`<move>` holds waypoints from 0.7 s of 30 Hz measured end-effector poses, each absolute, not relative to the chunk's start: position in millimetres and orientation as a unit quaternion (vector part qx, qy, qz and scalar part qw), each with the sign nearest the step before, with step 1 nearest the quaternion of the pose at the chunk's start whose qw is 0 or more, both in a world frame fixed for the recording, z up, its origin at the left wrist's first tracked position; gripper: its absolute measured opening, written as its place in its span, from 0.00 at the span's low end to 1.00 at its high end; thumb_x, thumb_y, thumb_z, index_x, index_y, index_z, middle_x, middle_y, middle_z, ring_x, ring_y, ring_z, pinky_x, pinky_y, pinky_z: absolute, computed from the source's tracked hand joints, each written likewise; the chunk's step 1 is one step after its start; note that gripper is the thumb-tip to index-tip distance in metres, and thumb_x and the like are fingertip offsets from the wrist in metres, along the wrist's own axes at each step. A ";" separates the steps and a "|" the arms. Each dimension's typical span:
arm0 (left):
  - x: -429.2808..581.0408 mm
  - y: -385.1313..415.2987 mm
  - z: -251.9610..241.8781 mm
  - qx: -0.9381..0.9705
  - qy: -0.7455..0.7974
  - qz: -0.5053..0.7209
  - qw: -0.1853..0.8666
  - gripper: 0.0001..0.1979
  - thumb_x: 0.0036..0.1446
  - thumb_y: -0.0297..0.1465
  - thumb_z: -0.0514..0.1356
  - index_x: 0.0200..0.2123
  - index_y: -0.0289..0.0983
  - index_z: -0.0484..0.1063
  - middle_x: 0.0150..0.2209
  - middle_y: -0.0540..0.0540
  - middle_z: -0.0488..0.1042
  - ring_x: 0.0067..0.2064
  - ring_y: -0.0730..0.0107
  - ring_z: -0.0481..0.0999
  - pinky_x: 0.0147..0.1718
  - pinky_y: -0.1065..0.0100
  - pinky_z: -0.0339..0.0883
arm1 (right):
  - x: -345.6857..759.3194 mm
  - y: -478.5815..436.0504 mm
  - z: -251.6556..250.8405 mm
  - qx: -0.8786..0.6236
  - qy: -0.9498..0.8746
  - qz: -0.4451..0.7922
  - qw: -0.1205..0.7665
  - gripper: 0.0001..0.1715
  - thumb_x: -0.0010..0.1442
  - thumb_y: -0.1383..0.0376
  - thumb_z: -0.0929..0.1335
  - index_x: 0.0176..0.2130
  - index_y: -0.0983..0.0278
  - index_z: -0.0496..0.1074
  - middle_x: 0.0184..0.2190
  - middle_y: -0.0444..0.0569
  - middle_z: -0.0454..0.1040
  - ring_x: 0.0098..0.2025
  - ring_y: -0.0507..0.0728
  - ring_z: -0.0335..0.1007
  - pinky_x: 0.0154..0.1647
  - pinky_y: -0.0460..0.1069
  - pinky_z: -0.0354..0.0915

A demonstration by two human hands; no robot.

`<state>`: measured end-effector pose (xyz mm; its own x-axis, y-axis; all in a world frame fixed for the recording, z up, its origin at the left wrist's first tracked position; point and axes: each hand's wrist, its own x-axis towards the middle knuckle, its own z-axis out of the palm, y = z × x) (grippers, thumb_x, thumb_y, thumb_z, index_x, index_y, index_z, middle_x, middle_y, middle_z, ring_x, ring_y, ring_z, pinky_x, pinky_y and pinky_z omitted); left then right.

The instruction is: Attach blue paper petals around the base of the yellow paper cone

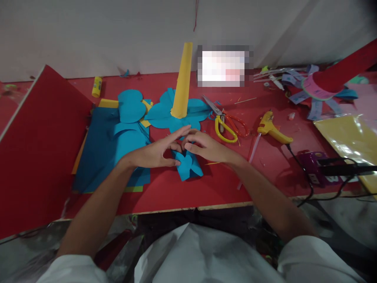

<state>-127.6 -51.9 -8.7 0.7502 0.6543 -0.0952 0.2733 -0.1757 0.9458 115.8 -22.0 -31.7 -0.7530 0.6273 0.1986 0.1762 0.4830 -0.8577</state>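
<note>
A small blue paper cutout [185,165], folded and curled with petal-like lobes, is between my hands over the front of the red table. My left hand [157,151] grips its left side, thumb on the paper, index finger stretched out above. From the other side my right hand [207,146] has its fingers bent in at the cutout's upper edge; its thumb tip shows, the exact hold is partly hidden. Just behind them, a blue paper flower [196,108] lies flat with a tall yellow paper cone [182,82] standing on its centre.
Blue paper sheets [98,153] and heart-shaped pieces [131,106] lie left, beside a raised red board [38,153]. Scissors [225,124], a yellow glue gun [272,129] with its cord, and a purple box [315,167] are right. A glue stick [96,87] stands behind.
</note>
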 end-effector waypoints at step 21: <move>-126.5 -53.5 -6.6 0.729 0.330 0.153 0.580 0.53 0.63 0.36 0.69 0.78 0.50 0.36 0.40 0.48 0.78 0.45 0.68 0.80 0.47 0.68 0.75 | 129.0 -7.2 -42.0 -0.223 -0.759 0.575 0.208 0.14 0.63 0.55 0.74 0.40 0.63 0.76 0.36 0.46 0.78 0.35 0.53 0.72 0.38 0.49 0.69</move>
<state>-126.5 -53.5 -6.6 0.7353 0.6587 -0.1596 0.3031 -0.1090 0.9467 129.0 -7.2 -42.0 -0.8138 0.5781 0.0598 0.0994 0.2397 -0.9657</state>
